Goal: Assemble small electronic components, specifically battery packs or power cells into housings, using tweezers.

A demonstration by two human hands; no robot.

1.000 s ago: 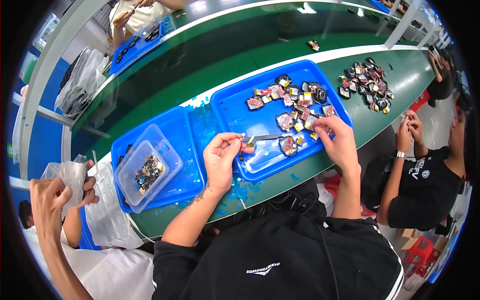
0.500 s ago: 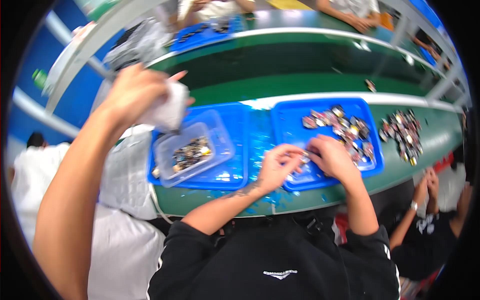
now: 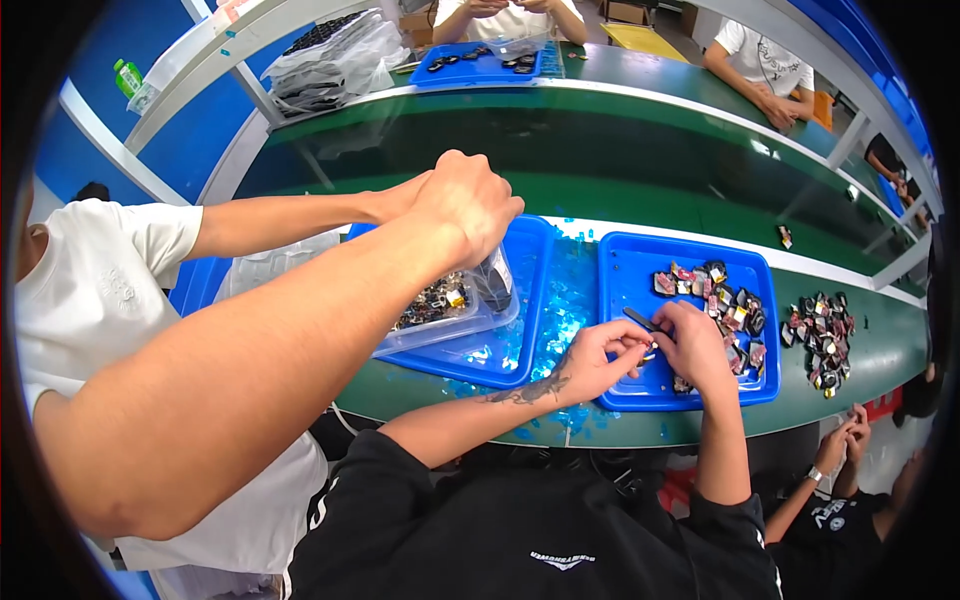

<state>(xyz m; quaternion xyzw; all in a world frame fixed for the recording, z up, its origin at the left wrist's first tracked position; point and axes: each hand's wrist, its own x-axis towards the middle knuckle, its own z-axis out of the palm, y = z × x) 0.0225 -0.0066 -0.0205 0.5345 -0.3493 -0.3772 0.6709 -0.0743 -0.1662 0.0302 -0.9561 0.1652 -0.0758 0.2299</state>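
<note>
My left hand [image 3: 605, 365] and my right hand [image 3: 695, 340] meet over the near left part of a blue tray [image 3: 625, 265]. Their fingers pinch together around a small part, too small and covered to name. A thin dark stick-like piece [image 3: 640, 318] juts from beside my right fingers; whether they grip it is unclear. In the tray, right of and beyond my hands, lie several small black-framed pieces [image 3: 740, 315] with pink and silver faces.
More such pieces [image 3: 825, 340] are heaped on the green table right of the tray. Left, a co-worker's arm [image 3: 300, 340] crosses above a transparent box [image 3: 440, 325] of small metal parts on another blue tray [image 3: 535, 290]. Blue film scraps [image 3: 570, 290] litter the gap.
The co-worker's raised hand, which held a blurred white thing, has moved right over the transparent box. The whole view has shifted. My hands remain together at the tray.
</note>
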